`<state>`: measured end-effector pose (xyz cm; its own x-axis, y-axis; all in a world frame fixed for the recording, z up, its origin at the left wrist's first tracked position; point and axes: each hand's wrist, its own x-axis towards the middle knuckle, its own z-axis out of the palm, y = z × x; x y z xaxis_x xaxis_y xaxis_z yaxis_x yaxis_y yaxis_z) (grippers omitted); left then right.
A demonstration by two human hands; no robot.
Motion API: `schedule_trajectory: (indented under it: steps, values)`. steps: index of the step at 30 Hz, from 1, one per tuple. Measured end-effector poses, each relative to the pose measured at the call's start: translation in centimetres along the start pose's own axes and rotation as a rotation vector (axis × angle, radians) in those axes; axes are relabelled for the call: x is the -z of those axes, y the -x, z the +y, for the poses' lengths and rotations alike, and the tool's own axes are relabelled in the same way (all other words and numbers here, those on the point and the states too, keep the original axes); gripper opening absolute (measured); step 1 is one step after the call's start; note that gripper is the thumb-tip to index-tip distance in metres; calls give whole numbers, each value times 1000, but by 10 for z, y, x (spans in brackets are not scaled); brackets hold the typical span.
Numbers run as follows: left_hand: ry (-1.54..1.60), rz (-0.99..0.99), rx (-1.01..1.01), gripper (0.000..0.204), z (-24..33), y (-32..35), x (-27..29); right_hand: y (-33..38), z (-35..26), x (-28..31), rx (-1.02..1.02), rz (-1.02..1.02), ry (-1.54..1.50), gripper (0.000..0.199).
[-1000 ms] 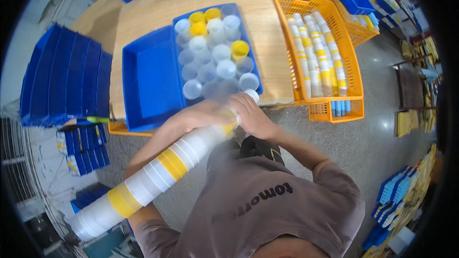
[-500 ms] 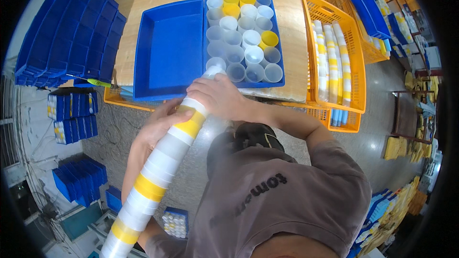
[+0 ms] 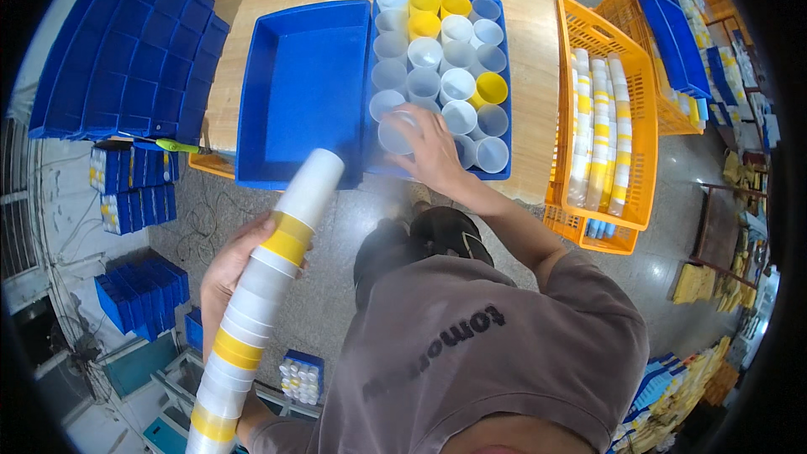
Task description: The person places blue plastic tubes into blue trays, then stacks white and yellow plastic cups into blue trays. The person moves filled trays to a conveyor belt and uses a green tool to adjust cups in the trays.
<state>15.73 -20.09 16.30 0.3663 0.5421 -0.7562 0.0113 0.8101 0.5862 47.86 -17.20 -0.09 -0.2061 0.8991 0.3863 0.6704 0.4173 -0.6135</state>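
Observation:
A long stack of nested plastic cups (image 3: 256, 298), white and translucent with yellow bands, slants up from the lower left. My left hand (image 3: 229, 259) is wrapped around it just below its upper end. At the near left corner of the filled blue tray (image 3: 509, 76), my right hand (image 3: 435, 150) grips a translucent cup (image 3: 398, 134) by its rim. Upright cups, mostly white or translucent with several yellow ones (image 3: 491, 88), stand in rows in that tray. My right hand hides part of the near rows.
Left of the filled tray lies a blue tray (image 3: 307, 76) with nothing in it. Stacked blue trays (image 3: 126, 50) rise at the table's left, near a green-handled tool (image 3: 172, 145). To the right, an orange crate (image 3: 640, 118) holds more cup stacks (image 3: 598, 134). The wooden table (image 3: 530, 25) carries the trays.
My right hand has left the stack's top and moved right into the filled tray with a cup. The stack's upper end, in my left hand, has shifted left and down.

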Motion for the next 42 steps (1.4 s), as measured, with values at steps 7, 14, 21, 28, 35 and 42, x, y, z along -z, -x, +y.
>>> schedule_trajectory:
  steps: [7,14,21,28,35,42]
  values:
    - [240,-18,-113,56,16,-28,11,-50,-24,13,-185,87,-409,55]
    - [445,-178,-62,59,97,-134,40,-178,7,-141,-1047,13,-1726,44]
    - [552,-264,18,58,142,-194,102,-240,26,-141,-1295,392,-2007,68]
    - [503,-276,163,55,169,-223,132,-269,-13,-169,-1170,282,-1800,70]
    - [272,-198,139,54,190,-220,148,-264,-42,-185,-1017,72,-1703,54]
    - [99,-227,267,56,219,-220,170,-296,-29,-213,-989,120,-1491,43]
